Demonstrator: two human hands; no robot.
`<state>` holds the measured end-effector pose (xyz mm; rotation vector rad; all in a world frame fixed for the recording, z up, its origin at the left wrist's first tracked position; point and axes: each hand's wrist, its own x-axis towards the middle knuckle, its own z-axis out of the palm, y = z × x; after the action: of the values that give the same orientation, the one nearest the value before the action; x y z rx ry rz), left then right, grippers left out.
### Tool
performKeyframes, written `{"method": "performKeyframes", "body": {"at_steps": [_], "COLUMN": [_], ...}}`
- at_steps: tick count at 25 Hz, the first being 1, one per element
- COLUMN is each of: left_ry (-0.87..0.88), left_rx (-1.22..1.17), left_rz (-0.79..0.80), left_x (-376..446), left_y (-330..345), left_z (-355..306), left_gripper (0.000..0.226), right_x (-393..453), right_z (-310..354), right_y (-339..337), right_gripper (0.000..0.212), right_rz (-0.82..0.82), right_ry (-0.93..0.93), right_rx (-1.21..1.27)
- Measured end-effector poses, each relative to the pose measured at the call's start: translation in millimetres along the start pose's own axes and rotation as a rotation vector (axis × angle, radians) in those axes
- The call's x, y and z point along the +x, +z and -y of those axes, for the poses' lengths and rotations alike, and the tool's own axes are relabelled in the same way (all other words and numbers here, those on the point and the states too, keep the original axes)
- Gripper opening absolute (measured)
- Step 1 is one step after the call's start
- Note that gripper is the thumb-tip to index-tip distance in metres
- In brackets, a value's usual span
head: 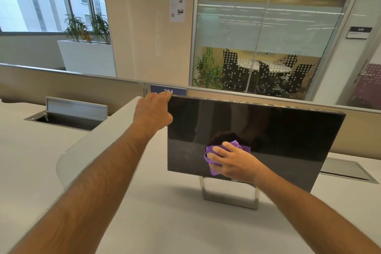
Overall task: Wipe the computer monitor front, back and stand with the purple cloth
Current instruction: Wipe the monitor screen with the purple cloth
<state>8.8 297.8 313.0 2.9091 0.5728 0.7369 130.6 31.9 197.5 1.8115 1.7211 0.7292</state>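
Two bare forearms reach forward over a pale desk (165, 222) toward a computer monitor (278, 134) that stands on a metal loop stand (229, 199).

The right hand (231, 163) lies with fingers spread and fairly straight, pressing a bunched purple cloth (218, 155) flat against the lower middle of the dark screen, just above the bottom bezel. The left hand (153, 109) holds the monitor's upper left corner, fingers hooked over the top edge and thumb against the side, apparently steadying the panel.

Judging by this, the task is at the front-of-screen stage. Faint specks and streaks show on the glass left of the cloth, so the front does not look finished. The back of the monitor is out of sight, and nothing shows whether it or the stand has been wiped; both probably remain.

The desk is smooth and off-white. A curved translucent divider (92, 144) runs along it to the left of the monitor. Beyond it, a cable hatch (68, 113) stands with its lid raised; a second hatch (348, 171), closed, sits flush to the right behind the screen.

Behind the monitor runs a low beige partition (72, 93) bearing a blue number plate (177, 89) reading 384. Farther off stand a cream column with a notice (177, 8) taped to it, a white planter (86, 55) of leafy plants by a window, and a glass-walled meeting room (268, 47) with dotted film, dark chairs and a round table.
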Motion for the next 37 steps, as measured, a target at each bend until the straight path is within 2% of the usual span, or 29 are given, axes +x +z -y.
{"method": "performKeyframes", "body": {"at_steps": [4,6,9,11,15,19,25,30,32,35,37], "left_ry": [0.002,0.003,0.006,0.004,0.01,0.018,0.012,0.013,0.014,0.015,0.014], "left_rx": [-0.008,-0.009,-0.013,-0.021,-0.014,-0.003,-0.007,-0.007,-0.007,-0.006,-0.004], "left_rz": [-0.003,-0.002,-0.006,-0.007,-0.009,-0.004,-0.006,0.004,0.002,0.003,-0.001], "left_x": [1,0,-1,0,2,2,1,2,3,5,4], "left_y": [1,0,1,1,1,2,1,2,2,3,3], "left_z": [0,0,2,2,1,4,3,5,5,5,6], "left_gripper": [0.068,0.067,0.067,0.067,0.066,0.066,0.065,0.066,0.067,0.067,0.067], "right_x": [12,14,12,17,28,25,34,31,35,42,45], "right_z": [-11,-5,7,3,-2,16,-6,10,3,0,12], "right_y": [-12,-7,0,-2,-11,5,-14,7,2,-6,1], "right_gripper": [0.07,0.077,0.089,0.086,0.079,0.082,0.077,0.075,0.079,0.076,0.076], "right_rz": [-0.108,-0.104,0.052,0.032,-0.111,-0.014,-0.161,-0.052,-0.079,-0.14,-0.108], "right_ry": [0.284,0.227,0.044,0.064,0.254,0.051,0.106,-0.079,-0.051,0.114,0.079], "right_rx": [0.081,0.051,-0.023,-0.035,0.043,-0.031,-0.042,-0.14,-0.132,-0.016,-0.018]}}
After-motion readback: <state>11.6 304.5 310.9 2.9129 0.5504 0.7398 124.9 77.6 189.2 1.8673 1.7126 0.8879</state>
